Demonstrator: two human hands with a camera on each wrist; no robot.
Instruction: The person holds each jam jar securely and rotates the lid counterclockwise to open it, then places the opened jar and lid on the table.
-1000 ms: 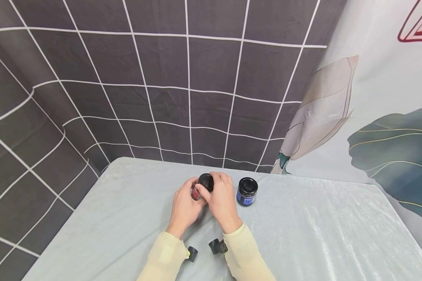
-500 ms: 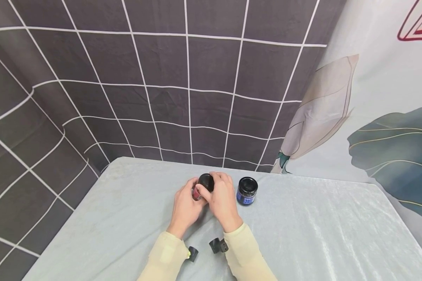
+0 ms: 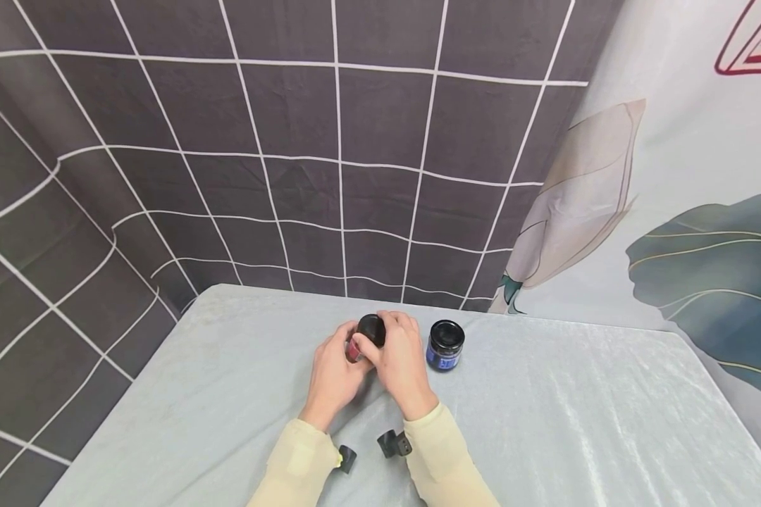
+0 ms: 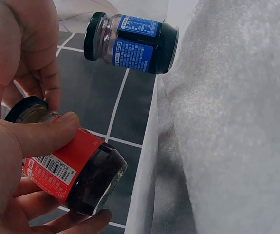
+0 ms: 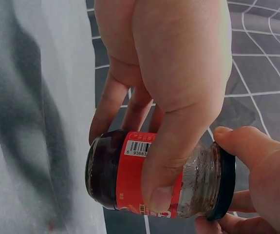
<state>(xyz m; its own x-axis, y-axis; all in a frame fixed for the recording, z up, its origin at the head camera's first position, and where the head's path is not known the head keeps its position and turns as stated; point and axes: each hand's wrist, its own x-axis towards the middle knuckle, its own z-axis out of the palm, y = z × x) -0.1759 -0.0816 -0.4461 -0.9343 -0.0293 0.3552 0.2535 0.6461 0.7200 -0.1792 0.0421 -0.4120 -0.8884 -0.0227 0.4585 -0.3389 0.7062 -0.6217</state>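
Observation:
A glass jar with a red label (image 5: 130,175) and a black lid (image 3: 371,327) holds dark contents and is tilted between both hands. My left hand (image 3: 335,373) grips its body, thumb pressed across the red label and fingers around the far side. My right hand (image 3: 401,362) holds the black lid, its thumb (image 5: 242,141) at the rim. In the left wrist view the jar's base tips toward the cloth, with gaps between it and the table edge. To the right of the hands stands an upright blue-labelled jar (image 3: 445,345), also with a black lid, untouched.
Pale grey cloth (image 3: 577,408) covers the table. Behind it hangs a dark curtain (image 3: 292,176) with white grid lines, and a leaf-patterned white curtain (image 3: 659,162) is at the right. Small black wrist mounts (image 3: 394,443) stick out from the cream sleeves.

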